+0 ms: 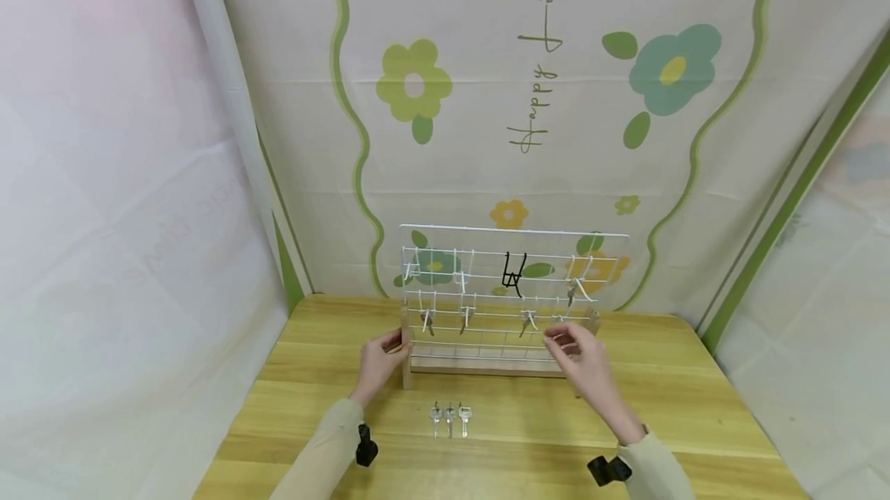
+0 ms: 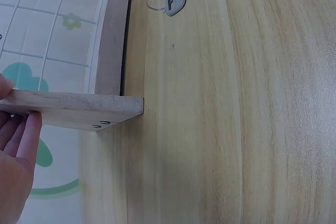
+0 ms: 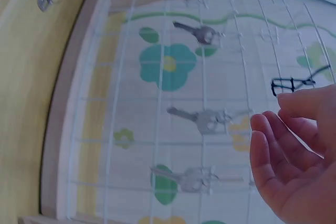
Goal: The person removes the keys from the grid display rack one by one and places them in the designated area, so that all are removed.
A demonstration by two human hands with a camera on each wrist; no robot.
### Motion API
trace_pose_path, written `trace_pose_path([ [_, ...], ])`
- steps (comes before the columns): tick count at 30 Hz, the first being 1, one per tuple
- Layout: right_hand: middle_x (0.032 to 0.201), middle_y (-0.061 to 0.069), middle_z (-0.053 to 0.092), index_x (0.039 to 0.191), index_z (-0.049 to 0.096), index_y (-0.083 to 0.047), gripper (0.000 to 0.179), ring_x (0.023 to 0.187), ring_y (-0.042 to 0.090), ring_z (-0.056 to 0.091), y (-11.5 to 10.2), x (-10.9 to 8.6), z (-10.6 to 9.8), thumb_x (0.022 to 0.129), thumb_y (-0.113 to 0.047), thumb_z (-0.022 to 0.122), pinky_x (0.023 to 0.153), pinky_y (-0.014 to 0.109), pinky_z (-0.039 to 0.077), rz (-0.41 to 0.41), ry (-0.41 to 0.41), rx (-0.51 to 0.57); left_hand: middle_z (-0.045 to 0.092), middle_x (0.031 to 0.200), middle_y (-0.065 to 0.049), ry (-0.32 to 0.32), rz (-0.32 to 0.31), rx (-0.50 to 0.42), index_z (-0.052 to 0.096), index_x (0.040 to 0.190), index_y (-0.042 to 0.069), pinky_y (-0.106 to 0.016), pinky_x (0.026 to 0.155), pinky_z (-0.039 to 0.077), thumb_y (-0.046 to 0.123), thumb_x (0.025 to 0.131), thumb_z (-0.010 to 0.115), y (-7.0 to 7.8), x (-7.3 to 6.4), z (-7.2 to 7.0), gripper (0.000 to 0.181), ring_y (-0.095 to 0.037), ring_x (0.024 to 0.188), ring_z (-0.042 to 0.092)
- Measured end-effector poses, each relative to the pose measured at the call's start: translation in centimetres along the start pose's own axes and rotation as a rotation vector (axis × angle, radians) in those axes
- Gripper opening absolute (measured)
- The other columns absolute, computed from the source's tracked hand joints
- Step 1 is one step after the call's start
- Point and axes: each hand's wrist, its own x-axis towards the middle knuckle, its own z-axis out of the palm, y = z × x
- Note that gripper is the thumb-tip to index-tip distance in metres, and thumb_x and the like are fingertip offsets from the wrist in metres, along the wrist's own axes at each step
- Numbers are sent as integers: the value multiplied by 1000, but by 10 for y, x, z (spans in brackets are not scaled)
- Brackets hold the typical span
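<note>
A white wire grid rack (image 1: 514,231) stands upright in a wooden base. My left hand (image 1: 378,361) grips the rack's left wooden post (image 2: 68,111), thumb on one face and fingers on the other. Close in front of the grid's lower right, my right hand (image 1: 587,365) hovers with loosely bent fingers and nothing visible between them. Several keys hang from white hooks on the lower row, among them a silver key (image 3: 207,121) in the right wrist view. Another key (image 1: 572,293) hangs on the upper right hook. On the upper row a black hook (image 1: 513,280) carries no key.
Three silver keys (image 1: 450,413) with rings lie side by side on the wooden table (image 1: 334,376), in front of the rack. White hooks without keys hang at the upper left. A flower-printed cloth (image 1: 473,152) rises behind the table, with pale cloth at both sides.
</note>
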Motion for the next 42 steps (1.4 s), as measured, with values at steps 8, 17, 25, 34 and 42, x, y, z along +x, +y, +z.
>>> trace_pose_path([
  [8, 91, 15, 73, 98, 69, 2, 14, 77, -10, 59, 16, 21, -28, 85, 6, 72, 66, 2, 51, 13, 86, -42, 68, 124, -24, -5, -1, 14, 65, 125, -5, -36, 88, 62, 1, 88, 71, -2, 0, 0, 38, -38, 114, 67],
  [17, 98, 20, 73, 107, 66, 3, 16, 79, -17, 56, 27, 35, -37, 92, -4, 67, 67, 1, 51, 156, 145, -17, 68, 124, -24, -4, -18, -6, 65, 125, -5, -37, 88, 61, -1, 87, 72, 0, -1, -1, 39, -39, 115, 67],
  [25, 107, 20, 72, 114, 66, 1, 23, 80, -17, 56, 28, 48, -34, 93, -8, 68, 70, 0, 50, 234, 166, 5, 69, 123, -23, 0, -8, 12, 66, 125, -3, -36, 87, 62, 1, 87, 72, -1, -1, -2, 38, -37, 113, 68],
  [34, 106, 21, 71, 110, 67, 3, 21, 80, -18, 55, 29, 55, -32, 93, -7, 68, 68, -1, 49, 221, 184, 16, 68, 123, -23, -5, -14, -6, 66, 125, -2, -35, 87, 62, 0, 87, 72, -1, 0, 0, 38, -37, 113, 68],
  [42, 104, 17, 70, 106, 67, 2, 18, 78, -17, 53, 26, 59, -31, 91, -8, 70, 69, -1, 47, 266, 187, 4, 69, 122, -24, 2, 6, -6, 67, 124, -2, -35, 85, 62, 1, 87, 72, -4, 1, 0, 37, -38, 112, 68],
])
